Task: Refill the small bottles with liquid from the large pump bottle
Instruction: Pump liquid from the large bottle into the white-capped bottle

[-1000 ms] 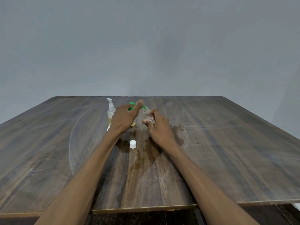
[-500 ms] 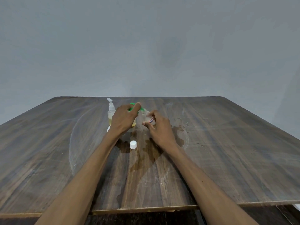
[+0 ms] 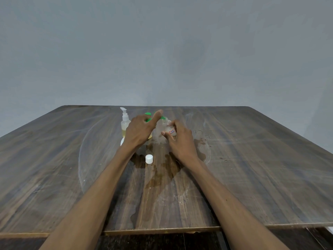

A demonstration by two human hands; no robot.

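Observation:
My left hand (image 3: 139, 129) rests on the green pump head (image 3: 148, 115) of the large pump bottle, whose body is mostly hidden behind the hand; only a yellow bit (image 3: 150, 136) shows. My right hand (image 3: 180, 141) grips a small clear bottle (image 3: 168, 127) with a white label, tilted with its open mouth under the green nozzle. A white screw cap (image 3: 149, 158) lies loose on the table in front of my hands. A small pump bottle (image 3: 125, 124) with a white pump and yellow liquid stands to the left.
A dark wooden table (image 3: 252, 159) carries wet patches (image 3: 162, 174) and smears around and in front of the bottles. A white round object (image 3: 122, 141) peeks out beside my left wrist. A grey wall stands behind the table.
My left index finger has lifted a little above the green pump head. The small bottle stays at the nozzle; both hands hold roughly the same place.

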